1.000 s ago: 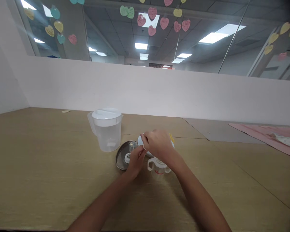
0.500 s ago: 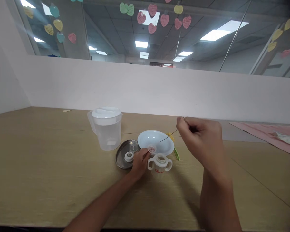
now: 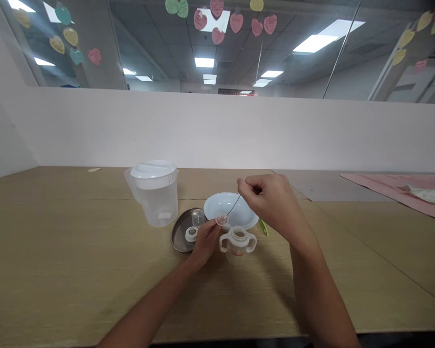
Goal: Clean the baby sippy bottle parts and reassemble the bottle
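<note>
My left hand [image 3: 206, 240] pinches a small translucent round piece [image 3: 222, 220], like a bottle nipple, above the near rim of a white bowl [image 3: 213, 205]. My right hand [image 3: 266, 195] is closed around a thin dark wire [image 3: 233, 205], raised over the bowl's right side. The wire slants down to the left and its lower end meets the translucent piece; whether it goes inside, I cannot tell. Just in front of the bowl stands a clear two-handled baby bottle [image 3: 238, 244] with its top off. Left of it, a round metal tray [image 3: 179, 239] carries a white collar ring [image 3: 191, 234] and a clear cap [image 3: 198, 217].
A lidded clear plastic pitcher [image 3: 159, 200] stands behind the tray. A green-handled tool [image 3: 263, 227] lies partly hidden right of the bowl. A pink cloth [image 3: 384, 186] with a packet [image 3: 429, 195] is at the far right. A white wall [image 3: 217, 130] closes off the back.
My right hand has moved left, bringing the wire's end from over the bowl to the translucent piece. The camera view has shifted slightly; my left hand keeps its pinch.
</note>
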Demonstrator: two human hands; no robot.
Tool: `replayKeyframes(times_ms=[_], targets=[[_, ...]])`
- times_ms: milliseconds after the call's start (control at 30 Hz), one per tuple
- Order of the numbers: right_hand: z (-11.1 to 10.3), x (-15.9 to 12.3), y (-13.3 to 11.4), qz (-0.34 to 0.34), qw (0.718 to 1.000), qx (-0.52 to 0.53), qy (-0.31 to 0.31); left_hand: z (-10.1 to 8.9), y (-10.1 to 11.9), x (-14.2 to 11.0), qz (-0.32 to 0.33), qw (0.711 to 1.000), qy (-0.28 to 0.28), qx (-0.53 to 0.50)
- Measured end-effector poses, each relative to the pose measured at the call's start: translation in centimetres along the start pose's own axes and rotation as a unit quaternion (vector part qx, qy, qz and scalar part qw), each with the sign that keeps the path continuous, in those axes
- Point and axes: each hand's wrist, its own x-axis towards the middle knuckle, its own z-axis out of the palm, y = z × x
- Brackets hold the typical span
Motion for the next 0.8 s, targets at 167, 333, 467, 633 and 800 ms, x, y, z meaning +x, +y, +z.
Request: replayKeyframes(times_ms=[167, 333, 467, 633, 800], targets=[[-0.3, 0.0, 0.4, 0.004, 1.0, 0.015, 0.006, 0.1, 0.2, -0.2, -0.002, 1.0, -0.02, -0.004], [-0.1, 0.1, 0.5, 0.005, 1.0, 0.018, 0.002, 0.1, 0.4, -0.2, -0.014, 0.999, -0.023, -0.023], [0.3, 0.2, 0.3, 0.013, 1.0, 0.0, -0.011, 0.0, 0.5, -0.3, -0.009, 0.999, -0.036, -0.038], [0.6, 0.1, 0.2, 0.015, 0.999, -0.031, -0.038, 0.1, 0.8, -0.4, -0.016, 0.998, -0.037, -0.048], [1.9, -0.1, -0.1, -0.022, 0.987, -0.117, -0.106, 0.3, 1.6, -0.2, -0.048, 0.995, -0.028, -0.082]])
